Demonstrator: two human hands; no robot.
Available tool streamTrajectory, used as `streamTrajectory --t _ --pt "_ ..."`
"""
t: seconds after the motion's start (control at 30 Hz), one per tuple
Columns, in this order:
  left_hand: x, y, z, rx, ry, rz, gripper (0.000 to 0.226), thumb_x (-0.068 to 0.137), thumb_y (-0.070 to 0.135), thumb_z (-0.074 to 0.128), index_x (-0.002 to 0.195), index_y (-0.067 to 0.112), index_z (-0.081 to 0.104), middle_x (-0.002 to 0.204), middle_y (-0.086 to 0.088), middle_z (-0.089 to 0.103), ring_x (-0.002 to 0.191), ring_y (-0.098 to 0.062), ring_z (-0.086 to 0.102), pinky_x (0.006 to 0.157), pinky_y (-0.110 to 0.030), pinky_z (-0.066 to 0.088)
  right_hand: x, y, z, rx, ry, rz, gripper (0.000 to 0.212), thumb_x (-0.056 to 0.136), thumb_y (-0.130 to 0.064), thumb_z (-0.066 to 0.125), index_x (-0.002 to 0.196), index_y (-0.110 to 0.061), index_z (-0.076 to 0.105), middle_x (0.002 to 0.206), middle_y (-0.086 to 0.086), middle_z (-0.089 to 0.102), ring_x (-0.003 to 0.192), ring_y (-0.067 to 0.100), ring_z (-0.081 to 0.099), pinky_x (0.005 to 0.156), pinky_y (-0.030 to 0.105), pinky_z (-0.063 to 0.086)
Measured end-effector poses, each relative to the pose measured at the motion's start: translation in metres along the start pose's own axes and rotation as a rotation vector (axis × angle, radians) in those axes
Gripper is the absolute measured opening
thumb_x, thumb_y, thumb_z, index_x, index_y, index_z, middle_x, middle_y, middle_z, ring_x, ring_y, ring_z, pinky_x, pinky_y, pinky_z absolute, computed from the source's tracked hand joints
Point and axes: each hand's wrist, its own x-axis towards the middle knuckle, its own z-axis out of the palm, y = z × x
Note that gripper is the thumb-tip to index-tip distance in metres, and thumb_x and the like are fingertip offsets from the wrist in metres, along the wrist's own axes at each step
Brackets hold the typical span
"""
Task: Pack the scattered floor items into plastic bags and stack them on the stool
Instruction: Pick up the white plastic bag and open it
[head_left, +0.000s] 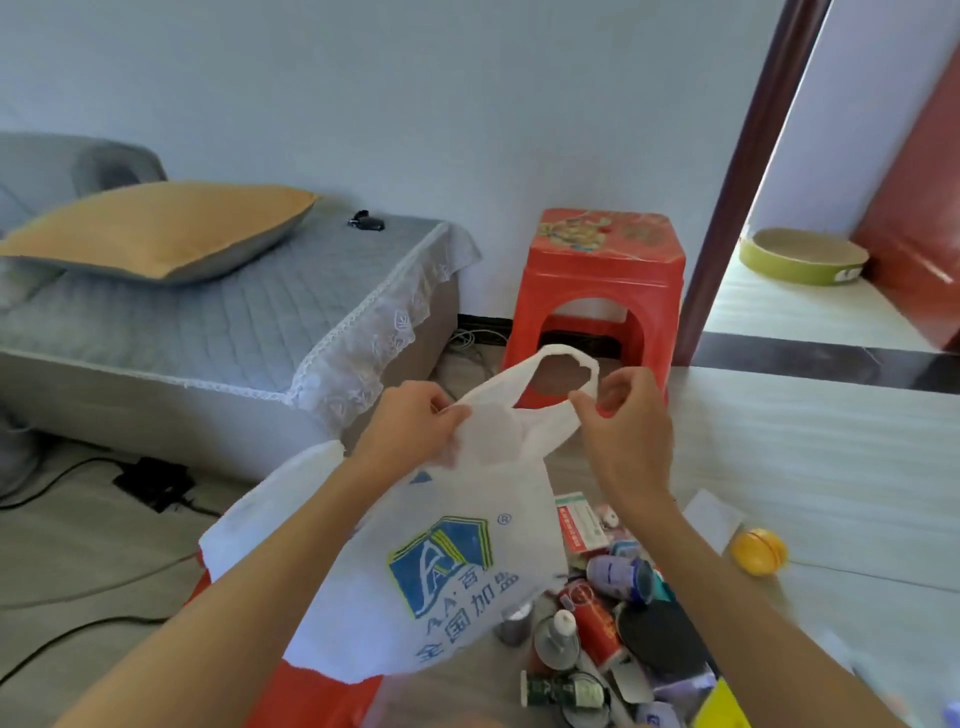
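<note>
Against the pale back wall, the red square plastic stool (597, 291) stands upright with its patterned top bare, between the grey quilted bed (208, 332) on your left and the dark door frame (748, 176) on your right, so it has open floor in front of it for stacking later. Nearer to you, the white plastic carrier bag with the blue and yellow logo (415, 561) hangs in the air in front of your chest, its long axis running from the handle loops at the top, which point toward the stool, down to a loose bottom near your left forearm. Your left hand (415, 426) pinches the bag's upper edge between thumb and curled fingers, and your right hand (623, 431) pinches the neighbouring handle strip, so the mouth lies between your two hands and looks only partly parted. Below and to the right of the bag, the scattered pile of small bottles, jars and boxes (597, 613) lies on the floor, closer to your right hand. Farther right, well apart from the pile, sits a small yellow ball (759, 551). You likely need the mouth pulled wider before anything goes in.
</note>
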Motion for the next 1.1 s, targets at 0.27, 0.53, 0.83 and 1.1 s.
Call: streamTrajectory --t 0.27,0.53,0.83,1.1 --pt "-0.034 0.027 -0.040 -0.405 -0.077 -0.018 0.019 0.087 0.024 0.061 0.074 0.015 0.070 0.070 -0.002 0.068 0.058 -0.012 0.058 0.056 -0.022 0.047 -0.027 -0.031 0.018 0.575 -0.289 0.485 0.027 0.085 -0.027 0.064 0.102 -0.006 0.061 0.091 0.009 0.067 0.080 0.021 0.067 0.069 0.029 0.057" --pt "-0.036 -0.003 -0.073 -0.969 -0.371 -0.282 0.020 0.088 0.001 0.052 0.098 0.007 0.068 0.062 -0.004 0.067 0.046 -0.009 0.058 0.042 -0.016 0.047 -0.025 -0.001 -0.007 0.938 -0.896 0.561 0.017 0.079 -0.005 0.063 0.095 -0.008 0.068 0.091 0.011 0.070 0.084 0.022 0.068 0.078 0.035 0.058" --pt "-0.025 -0.027 -0.100 -1.026 -0.497 -0.287 0.030 0.069 0.007 0.065 0.099 0.009 0.065 0.089 -0.012 0.069 0.069 -0.021 0.067 0.059 -0.027 0.055 -0.019 0.036 -0.031 1.083 -0.936 0.522 0.048 0.048 -0.029 0.090 0.089 -0.009 0.074 0.082 0.006 0.072 0.077 0.020 0.068 0.072 0.033 0.057" --pt "-0.023 -0.048 -0.051 -0.578 0.273 -0.365 0.003 0.090 0.013 0.051 0.091 0.014 0.052 0.103 -0.013 0.054 0.075 -0.023 0.050 0.053 -0.024 0.044 -0.025 0.022 -0.016 1.010 -0.727 0.780 0.035 0.096 -0.030 0.043 0.115 -0.006 0.060 0.101 0.015 0.065 0.092 0.028 0.058 0.092 0.044 0.043"
